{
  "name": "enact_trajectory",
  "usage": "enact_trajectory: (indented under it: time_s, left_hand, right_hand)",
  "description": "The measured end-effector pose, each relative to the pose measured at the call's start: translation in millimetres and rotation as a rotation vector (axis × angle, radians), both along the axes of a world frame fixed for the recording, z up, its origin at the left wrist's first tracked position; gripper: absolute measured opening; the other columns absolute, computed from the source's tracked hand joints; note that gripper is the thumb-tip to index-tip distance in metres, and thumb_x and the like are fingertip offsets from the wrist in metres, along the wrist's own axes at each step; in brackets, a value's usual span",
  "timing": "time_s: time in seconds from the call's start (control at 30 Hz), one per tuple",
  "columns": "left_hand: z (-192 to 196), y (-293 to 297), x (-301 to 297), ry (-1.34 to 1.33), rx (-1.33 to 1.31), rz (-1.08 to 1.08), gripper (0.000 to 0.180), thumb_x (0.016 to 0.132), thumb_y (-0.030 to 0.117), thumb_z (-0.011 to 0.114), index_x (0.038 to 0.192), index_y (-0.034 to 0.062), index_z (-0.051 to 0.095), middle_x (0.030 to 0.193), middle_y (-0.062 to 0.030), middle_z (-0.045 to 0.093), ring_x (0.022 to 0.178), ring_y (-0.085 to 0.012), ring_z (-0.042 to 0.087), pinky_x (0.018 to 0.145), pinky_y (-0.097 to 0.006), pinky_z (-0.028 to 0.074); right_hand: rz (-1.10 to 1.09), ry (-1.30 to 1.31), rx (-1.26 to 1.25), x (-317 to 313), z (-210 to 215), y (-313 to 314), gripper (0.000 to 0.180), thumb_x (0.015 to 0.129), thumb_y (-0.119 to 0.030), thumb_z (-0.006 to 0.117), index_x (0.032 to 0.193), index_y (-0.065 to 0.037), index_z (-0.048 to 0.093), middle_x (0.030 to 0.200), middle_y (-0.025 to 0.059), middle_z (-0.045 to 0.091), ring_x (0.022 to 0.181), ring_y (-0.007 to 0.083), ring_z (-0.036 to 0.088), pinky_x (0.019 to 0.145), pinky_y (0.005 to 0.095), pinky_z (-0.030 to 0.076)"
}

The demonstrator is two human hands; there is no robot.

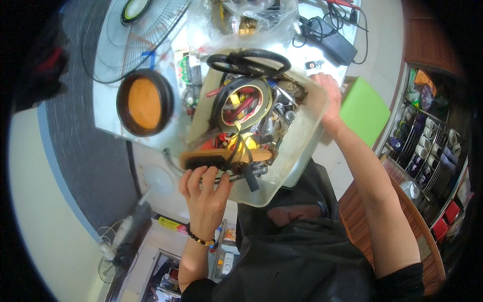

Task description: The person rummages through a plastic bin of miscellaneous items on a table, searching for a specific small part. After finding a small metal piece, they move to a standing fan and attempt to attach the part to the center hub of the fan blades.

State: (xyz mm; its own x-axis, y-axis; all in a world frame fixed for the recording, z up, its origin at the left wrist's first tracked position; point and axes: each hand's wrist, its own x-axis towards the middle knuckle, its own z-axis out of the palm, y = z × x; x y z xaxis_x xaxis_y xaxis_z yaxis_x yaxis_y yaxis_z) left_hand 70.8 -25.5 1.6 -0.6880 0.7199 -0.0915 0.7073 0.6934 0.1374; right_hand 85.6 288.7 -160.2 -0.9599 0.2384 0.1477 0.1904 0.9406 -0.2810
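A translucent plastic bin full of tools and small parts stands tilted at the table's near edge, in front of my body. My left hand curls its fingers over the bin's near left side, against a bent metal tube. Just beyond those fingers lies a wooden-handled brush with dark bristles. My right hand grips the bin's right side near the far corner, its fingertips partly hidden. Inside the bin are a roll of tape, black rubber rings and several metal fittings.
On the table are a round dark tin with an orange inside, a wire fan guard, a clear plastic bag and a black power adapter. A green stool stands right. A shoe rack is farther right.
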Motion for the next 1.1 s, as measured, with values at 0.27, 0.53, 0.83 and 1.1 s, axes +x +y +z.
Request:
enact_trajectory:
  time_s: [0.27, 0.53, 0.83, 1.1]
  left_hand:
    - [-4.4, -3.9, -2.3, 0.052, -0.006, -0.08, 0.024, 0.068, 0.018, 0.075, 0.089, 0.0121, 0.065, 0.11, 0.0006, 0.053, 0.113, -0.0198, 0.044, 0.1, -0.045, 0.03]
    - [-19.7, 11.8, -28.5, 0.213, 0.159, -0.056, 0.03, 0.064, 0.018, 0.08, 0.09, 0.0121, 0.067, 0.109, -0.0007, 0.05, 0.114, -0.0245, 0.039, 0.101, -0.048, 0.029]
    - [-33.5, 58.8, -59.3, 0.239, 0.315, -0.083, 0.03, 0.069, 0.024, 0.078, 0.095, 0.0117, 0.068, 0.104, -0.0017, 0.054, 0.111, -0.0242, 0.046, 0.098, -0.045, 0.032]
    - [-18.5, 8.8, -36.3, 0.074, 0.159, -0.103, 0.062, 0.065, 0.034, 0.08, 0.123, 0.0217, 0.059, 0.132, -0.0046, 0.044, 0.125, -0.0284, 0.034, 0.102, -0.047, 0.027]
  right_hand:
    - [-0.006, 0.003, -0.032, 0.0, 2.0, 0.3, 0.018, 0.072, -0.017, 0.057, 0.086, -0.009, 0.049, 0.082, 0.0085, 0.049, 0.081, 0.0273, 0.05, 0.073, 0.038, 0.04]
    - [0.004, 0.029, 0.003, -0.2, -0.9, 0.7, 0.018, 0.072, -0.017, 0.057, 0.085, -0.009, 0.048, 0.081, 0.0085, 0.048, 0.08, 0.0269, 0.05, 0.072, 0.0373, 0.04]
    - [-0.021, -0.005, 0.012, -0.5, -1.2, 0.0, 0.016, 0.072, -0.017, 0.057, 0.085, -0.01, 0.05, 0.082, 0.0082, 0.05, 0.082, 0.027, 0.05, 0.073, 0.038, 0.041]
    - [-0.024, -0.062, 0.005, 0.7, 0.1, 0.1, 0.019, 0.072, -0.018, 0.058, 0.089, -0.011, 0.051, 0.085, 0.008, 0.05, 0.083, 0.0272, 0.05, 0.074, 0.0387, 0.041]
